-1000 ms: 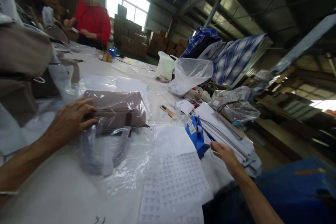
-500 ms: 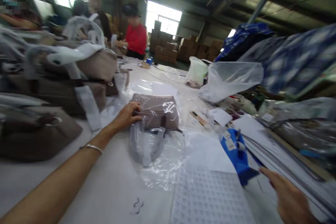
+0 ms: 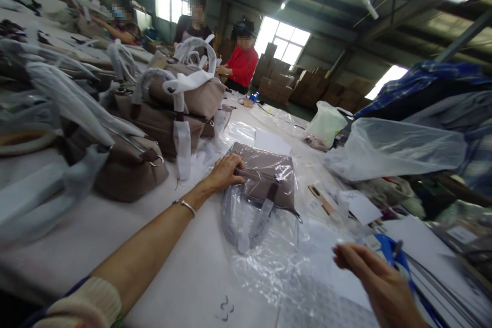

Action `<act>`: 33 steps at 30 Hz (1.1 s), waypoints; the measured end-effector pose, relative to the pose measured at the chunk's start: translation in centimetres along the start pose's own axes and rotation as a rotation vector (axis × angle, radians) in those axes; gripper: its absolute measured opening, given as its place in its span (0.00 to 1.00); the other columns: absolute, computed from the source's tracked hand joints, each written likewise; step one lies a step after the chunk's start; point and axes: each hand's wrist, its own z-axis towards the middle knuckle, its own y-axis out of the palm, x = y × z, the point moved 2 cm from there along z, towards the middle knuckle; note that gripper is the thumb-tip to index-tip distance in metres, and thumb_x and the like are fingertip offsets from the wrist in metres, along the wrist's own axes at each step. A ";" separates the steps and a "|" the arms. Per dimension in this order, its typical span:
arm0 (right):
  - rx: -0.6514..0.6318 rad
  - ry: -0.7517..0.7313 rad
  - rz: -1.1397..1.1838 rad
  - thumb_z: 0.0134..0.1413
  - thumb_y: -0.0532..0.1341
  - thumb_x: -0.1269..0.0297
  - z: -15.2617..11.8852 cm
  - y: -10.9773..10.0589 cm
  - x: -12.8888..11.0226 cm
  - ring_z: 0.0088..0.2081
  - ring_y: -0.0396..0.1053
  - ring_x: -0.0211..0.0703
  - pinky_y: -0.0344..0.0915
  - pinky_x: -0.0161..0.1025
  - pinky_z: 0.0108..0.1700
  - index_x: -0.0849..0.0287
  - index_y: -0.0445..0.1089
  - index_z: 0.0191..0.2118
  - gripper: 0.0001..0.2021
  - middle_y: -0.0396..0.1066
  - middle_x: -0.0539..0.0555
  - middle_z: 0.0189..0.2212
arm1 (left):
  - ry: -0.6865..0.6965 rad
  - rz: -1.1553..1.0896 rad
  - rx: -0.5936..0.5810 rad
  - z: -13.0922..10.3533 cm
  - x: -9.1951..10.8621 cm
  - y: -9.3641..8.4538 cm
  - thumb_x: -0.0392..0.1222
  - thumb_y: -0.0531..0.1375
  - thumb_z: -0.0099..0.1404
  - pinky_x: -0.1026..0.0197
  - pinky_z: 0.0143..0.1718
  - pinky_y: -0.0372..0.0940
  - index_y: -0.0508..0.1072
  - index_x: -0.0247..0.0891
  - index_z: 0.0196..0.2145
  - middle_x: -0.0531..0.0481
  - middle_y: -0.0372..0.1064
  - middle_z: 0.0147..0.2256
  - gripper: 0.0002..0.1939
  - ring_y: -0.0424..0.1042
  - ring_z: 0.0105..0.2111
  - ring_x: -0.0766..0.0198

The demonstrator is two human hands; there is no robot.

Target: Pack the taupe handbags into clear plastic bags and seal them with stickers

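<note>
The bag (image 3: 282,166) at near centre looks smooth and dull, cloth or leather I cannot tell, under glossy, crinkled clear plastic film (image 3: 265,266); the bags (image 3: 130,179) at left are matt, their handles (image 3: 182,148) wrapped in milky plastic; the ring (image 3: 157,161) there and the near bracelet (image 3: 186,206) are shiny metal; the blue dispenser (image 3: 389,247) at right is plastic; the far boxes (image 3: 274,84) are matt cardboard.
</note>
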 end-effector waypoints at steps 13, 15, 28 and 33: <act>-0.398 -0.239 -0.580 0.53 0.62 0.57 10.1 21.2 -10.7 0.24 0.71 0.42 0.61 0.35 0.28 0.56 0.77 0.23 0.13 0.72 0.51 0.18 | -0.063 -0.007 0.009 -0.2 0.6 0.0 0.38 0.71 0.51 0.46 0.58 0.54 0.68 0.41 0.37 0.50 0.68 0.47 0.18 0.64 0.52 0.52; -0.381 -0.257 -0.698 0.53 0.63 0.55 10.5 21.0 -10.7 0.26 0.73 0.45 0.63 0.36 0.30 0.55 0.78 0.24 0.13 0.74 0.53 0.21 | -0.065 -0.012 0.011 -0.2 0.8 0.1 0.37 0.70 0.51 0.44 0.60 0.51 0.68 0.41 0.37 0.50 0.68 0.47 0.18 0.62 0.53 0.52; -0.218 -0.247 -1.075 0.52 0.62 0.40 12.7 15.9 -9.9 0.36 0.76 0.59 0.65 0.46 0.36 0.55 0.78 0.31 0.22 0.78 0.62 0.30 | -0.066 0.033 0.000 -0.3 1.0 0.2 0.35 0.68 0.53 0.41 0.61 0.48 0.67 0.42 0.37 0.50 0.68 0.48 0.17 0.62 0.54 0.52; -0.077 0.028 -0.306 0.38 0.68 0.40 15.7 11.3 -5.1 0.50 0.70 0.62 0.66 0.49 0.47 0.59 0.74 0.40 0.29 0.75 0.65 0.43 | -0.051 0.082 -0.047 0.1 0.9 -0.1 0.38 0.67 0.54 0.38 0.62 0.48 0.67 0.43 0.38 0.51 0.68 0.48 0.16 0.62 0.54 0.52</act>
